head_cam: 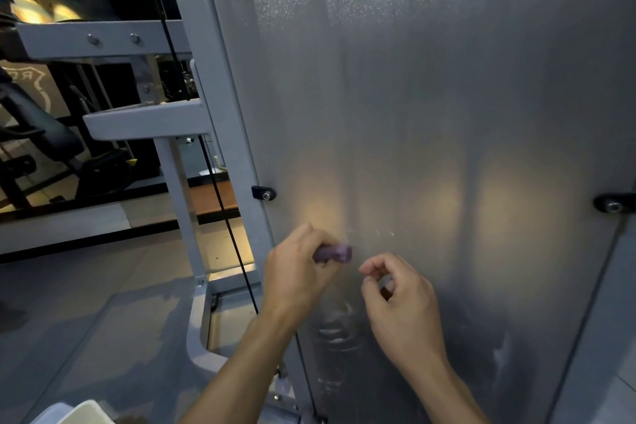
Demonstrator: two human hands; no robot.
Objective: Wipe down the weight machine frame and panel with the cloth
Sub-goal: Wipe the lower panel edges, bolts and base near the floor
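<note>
There is a single view, from a wide-angle camera worn on the person's head. It looks forward and down, very close to the frosted panel (430, 113) of the weight machine, which fills the right two thirds of the picture and runs off the top and right edges. The grey frame (220, 107) upright leans across the left of centre, bent by the lens. Past the frame's left edge the view opens onto the dim gym floor (86, 303). Both forearms enter from the bottom edge, so the camera sits just behind and above them.
</note>
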